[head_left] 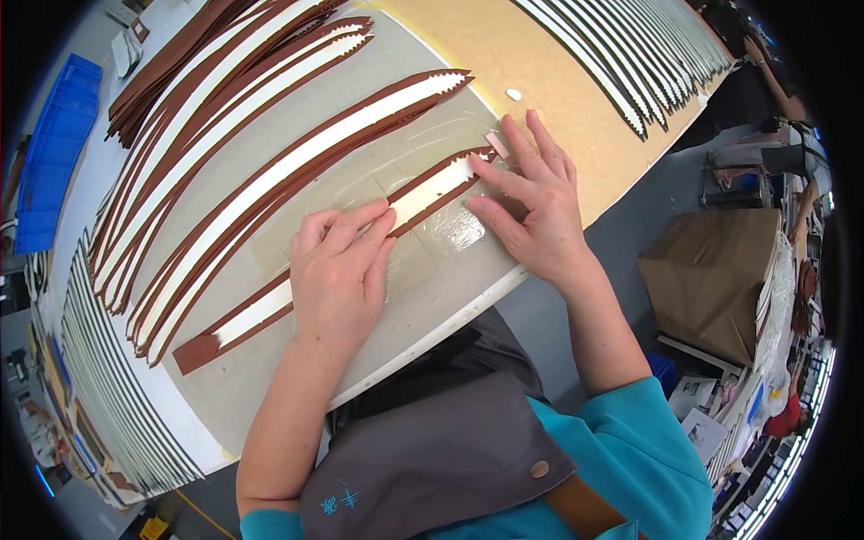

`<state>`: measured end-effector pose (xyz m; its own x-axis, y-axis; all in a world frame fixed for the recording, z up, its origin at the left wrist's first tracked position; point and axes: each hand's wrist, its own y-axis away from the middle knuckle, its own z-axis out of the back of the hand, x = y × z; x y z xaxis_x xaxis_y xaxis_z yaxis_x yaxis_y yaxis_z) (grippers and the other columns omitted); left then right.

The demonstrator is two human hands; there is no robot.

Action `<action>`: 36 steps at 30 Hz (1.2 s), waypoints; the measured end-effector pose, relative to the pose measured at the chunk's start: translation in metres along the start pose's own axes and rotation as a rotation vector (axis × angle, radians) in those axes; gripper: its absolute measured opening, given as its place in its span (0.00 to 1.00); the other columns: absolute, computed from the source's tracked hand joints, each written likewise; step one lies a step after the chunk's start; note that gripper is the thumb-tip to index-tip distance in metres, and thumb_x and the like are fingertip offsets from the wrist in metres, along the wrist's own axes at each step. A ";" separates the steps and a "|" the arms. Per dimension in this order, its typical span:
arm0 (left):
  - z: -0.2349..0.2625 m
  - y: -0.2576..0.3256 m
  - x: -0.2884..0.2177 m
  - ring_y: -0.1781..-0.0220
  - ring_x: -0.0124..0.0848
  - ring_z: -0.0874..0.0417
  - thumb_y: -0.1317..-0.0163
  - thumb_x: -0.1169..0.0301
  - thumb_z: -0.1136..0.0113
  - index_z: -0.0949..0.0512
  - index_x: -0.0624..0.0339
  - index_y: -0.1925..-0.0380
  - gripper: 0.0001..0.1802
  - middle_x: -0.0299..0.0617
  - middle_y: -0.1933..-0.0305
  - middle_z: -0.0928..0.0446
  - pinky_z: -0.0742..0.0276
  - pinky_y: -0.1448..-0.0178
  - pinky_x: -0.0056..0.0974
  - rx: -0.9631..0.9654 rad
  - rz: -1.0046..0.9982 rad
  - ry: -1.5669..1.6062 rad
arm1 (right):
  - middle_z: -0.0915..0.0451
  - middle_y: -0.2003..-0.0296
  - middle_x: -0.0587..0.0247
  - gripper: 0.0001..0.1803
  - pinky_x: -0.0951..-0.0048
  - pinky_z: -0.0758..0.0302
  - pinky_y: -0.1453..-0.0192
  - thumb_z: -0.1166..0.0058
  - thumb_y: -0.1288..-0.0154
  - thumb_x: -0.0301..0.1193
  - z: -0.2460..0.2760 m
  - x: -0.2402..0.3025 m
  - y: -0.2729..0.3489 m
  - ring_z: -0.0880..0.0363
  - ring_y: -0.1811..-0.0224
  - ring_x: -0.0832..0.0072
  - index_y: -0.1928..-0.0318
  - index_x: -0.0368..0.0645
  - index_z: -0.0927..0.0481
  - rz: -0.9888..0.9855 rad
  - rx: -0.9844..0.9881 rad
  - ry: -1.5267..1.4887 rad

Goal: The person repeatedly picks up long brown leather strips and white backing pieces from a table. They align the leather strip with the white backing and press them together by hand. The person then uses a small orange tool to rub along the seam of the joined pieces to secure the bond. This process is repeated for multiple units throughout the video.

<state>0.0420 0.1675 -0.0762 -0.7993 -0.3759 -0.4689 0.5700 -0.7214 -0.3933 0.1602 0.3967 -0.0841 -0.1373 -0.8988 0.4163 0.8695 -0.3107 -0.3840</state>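
Head view: I see the left hand [337, 270] and right hand [531, 202], fingers flat and slightly spread, pin a brown-and-white strip [423, 191] to the near mat [432, 297], holding it flat.

A left hand [337, 270] lies flat on the middle of a long strip [432, 191] resting on a work board [270, 387], while the right hand [533, 202] presses beside the strip's far right end. Behind it lie more strips [270, 171], with a stacked row [117, 396] at the left and a cardboard box [711, 270] to the right, off the table.
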 end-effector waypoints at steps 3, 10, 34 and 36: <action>0.000 0.001 0.001 0.50 0.40 0.21 0.41 0.76 0.27 0.11 0.57 0.50 0.17 0.31 0.43 0.13 0.24 0.44 0.43 0.010 -0.003 -0.010 | 0.26 0.27 0.42 0.22 0.47 0.44 0.18 0.25 0.39 0.39 -0.001 0.000 0.001 0.41 0.17 0.44 0.43 0.56 0.08 -0.006 0.003 0.003; 0.008 0.001 0.005 0.49 0.42 0.21 0.37 0.78 0.31 0.11 0.61 0.50 0.15 0.36 0.44 0.13 0.22 0.42 0.43 0.033 -0.015 0.033 | 0.28 0.26 0.42 0.22 0.47 0.45 0.18 0.25 0.39 0.39 -0.004 -0.001 -0.001 0.42 0.16 0.44 0.43 0.55 0.08 0.014 0.013 0.002; -0.007 0.013 0.023 0.44 0.37 0.22 0.38 0.73 0.36 0.11 0.55 0.50 0.16 0.29 0.44 0.15 0.23 0.38 0.43 -0.018 -0.091 -0.022 | 0.08 0.59 0.66 0.08 0.62 0.29 0.29 0.29 0.38 0.28 -0.040 0.066 -0.017 0.17 0.41 0.67 0.58 0.44 0.08 -0.249 0.004 -0.481; -0.008 0.014 0.024 0.44 0.38 0.21 0.36 0.74 0.36 0.11 0.55 0.50 0.15 0.30 0.44 0.14 0.23 0.37 0.44 -0.037 -0.090 0.019 | 0.08 0.58 0.67 0.07 0.60 0.34 0.24 0.29 0.38 0.28 -0.041 0.069 -0.017 0.17 0.42 0.65 0.59 0.46 0.08 -0.192 -0.020 -0.405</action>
<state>0.0323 0.1531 -0.0996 -0.8438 -0.2990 -0.4456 0.5032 -0.7293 -0.4636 0.1160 0.3273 -0.0827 -0.0945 -0.6321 0.7691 0.8367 -0.4691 -0.2827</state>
